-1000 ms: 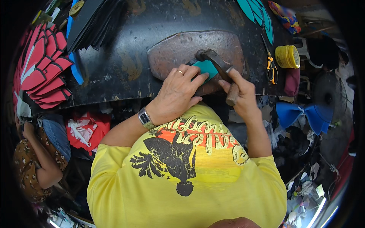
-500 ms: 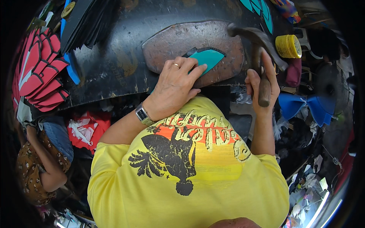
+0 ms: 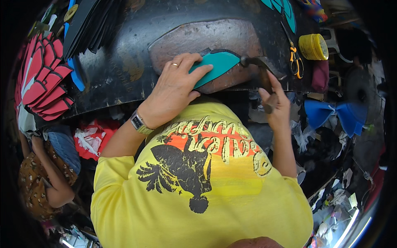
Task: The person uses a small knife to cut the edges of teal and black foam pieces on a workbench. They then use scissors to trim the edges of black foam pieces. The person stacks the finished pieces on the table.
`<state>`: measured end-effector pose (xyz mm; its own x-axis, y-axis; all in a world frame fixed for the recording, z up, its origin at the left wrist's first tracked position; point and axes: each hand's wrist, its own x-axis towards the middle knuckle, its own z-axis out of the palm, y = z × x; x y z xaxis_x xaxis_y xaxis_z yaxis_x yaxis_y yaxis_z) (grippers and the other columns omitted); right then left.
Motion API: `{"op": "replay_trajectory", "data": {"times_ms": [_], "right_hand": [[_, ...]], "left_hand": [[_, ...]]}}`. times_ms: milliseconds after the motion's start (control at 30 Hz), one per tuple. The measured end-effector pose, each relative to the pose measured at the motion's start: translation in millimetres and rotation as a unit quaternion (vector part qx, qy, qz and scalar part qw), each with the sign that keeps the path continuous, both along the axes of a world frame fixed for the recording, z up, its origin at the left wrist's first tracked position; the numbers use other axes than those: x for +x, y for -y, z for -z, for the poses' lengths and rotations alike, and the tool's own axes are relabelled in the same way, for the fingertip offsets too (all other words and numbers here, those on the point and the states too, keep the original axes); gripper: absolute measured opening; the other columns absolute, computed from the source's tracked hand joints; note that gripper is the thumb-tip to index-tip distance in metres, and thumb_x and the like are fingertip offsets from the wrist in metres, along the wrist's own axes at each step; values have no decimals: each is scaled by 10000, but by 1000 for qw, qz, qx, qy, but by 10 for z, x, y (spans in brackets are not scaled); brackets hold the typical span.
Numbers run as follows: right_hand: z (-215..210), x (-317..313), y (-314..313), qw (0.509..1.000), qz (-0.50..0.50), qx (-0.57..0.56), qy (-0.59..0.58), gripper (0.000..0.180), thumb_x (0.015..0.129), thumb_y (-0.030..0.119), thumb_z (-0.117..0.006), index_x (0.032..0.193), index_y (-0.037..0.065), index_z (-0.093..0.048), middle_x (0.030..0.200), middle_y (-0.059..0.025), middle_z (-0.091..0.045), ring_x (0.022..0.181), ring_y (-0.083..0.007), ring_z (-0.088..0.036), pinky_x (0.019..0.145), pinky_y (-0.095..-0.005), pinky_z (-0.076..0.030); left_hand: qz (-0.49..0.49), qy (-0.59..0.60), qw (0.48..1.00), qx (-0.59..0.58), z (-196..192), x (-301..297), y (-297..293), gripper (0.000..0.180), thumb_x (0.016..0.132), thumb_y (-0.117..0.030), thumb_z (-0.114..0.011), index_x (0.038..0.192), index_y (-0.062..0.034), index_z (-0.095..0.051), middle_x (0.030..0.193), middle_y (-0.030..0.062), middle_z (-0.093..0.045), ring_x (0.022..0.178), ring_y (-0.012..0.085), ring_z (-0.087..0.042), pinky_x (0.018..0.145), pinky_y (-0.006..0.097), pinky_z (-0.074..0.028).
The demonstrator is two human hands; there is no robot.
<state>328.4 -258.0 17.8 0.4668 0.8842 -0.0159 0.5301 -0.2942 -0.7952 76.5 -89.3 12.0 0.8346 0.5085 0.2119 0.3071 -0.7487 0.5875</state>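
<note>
A teal, leaf-shaped flat piece (image 3: 220,67) with a dark edge lies on a worn brown slab (image 3: 202,36). My left hand (image 3: 171,84) holds it down, fingers curled at its near left part and index finger stretched along its surface. My right hand (image 3: 277,97) grips a hammer (image 3: 263,63) by its wooden handle, one finger lying along the handle. The rounded hammer face is at the right tip of the teal piece; whether it touches, I cannot tell.
The slab rests on a black table (image 3: 120,82). Orange-handled scissors (image 3: 295,62) and a yellow tub (image 3: 313,46) are at the right. Red pieces (image 3: 45,87) and black sheets (image 3: 89,31) are stacked at the left, more teal pieces (image 3: 285,12) at the far right. Another person's arm (image 3: 53,177) shows at lower left.
The hammer has come down and left to the tip of the teal piece, uncovering the scissors. My left hand has shifted slightly left, and more of the teal piece shows.
</note>
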Motion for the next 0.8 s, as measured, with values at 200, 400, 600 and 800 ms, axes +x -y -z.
{"op": "replay_trajectory", "data": {"times_ms": [200,400,600,800], "right_hand": [[-244,271,85,984,96,29,-148,555,913,56,-732,1440,135,-579,878,-4,-636,686,-44,-568,593,-188,-461],[-245,55,-67,955,54,254,-141,626,945,31,-681,1523,124,-460,924,-41,-645,642,-54,-539,474,-182,-388],[-108,-89,-281,997,-79,4,-18,499,909,3,-713,1392,24,-588,1249,-127,-697,1122,-150,-639,976,-285,-478],[-89,-156,-148,972,-63,226,23,491,907,3,-715,1383,29,-597,1158,-126,-708,955,-169,-693,866,-282,-528]], "left_hand": [[-3,64,989,-135,-254,-145,-254,323,849,-80,-753,1161,-23,-690,1106,158,-700,984,330,-683,860,382,-545],[-71,32,984,-159,-240,-121,-497,290,936,-108,-679,1223,-70,-707,1042,161,-744,870,193,-715,807,307,-545],[-113,-35,993,-2,63,0,-461,265,919,-252,-692,1170,-178,-739,891,115,-699,825,318,-686,739,415,-542],[-129,-40,991,24,67,8,-418,278,905,-334,-718,1153,-211,-749,808,79,-657,746,288,-663,667,402,-523]]}}
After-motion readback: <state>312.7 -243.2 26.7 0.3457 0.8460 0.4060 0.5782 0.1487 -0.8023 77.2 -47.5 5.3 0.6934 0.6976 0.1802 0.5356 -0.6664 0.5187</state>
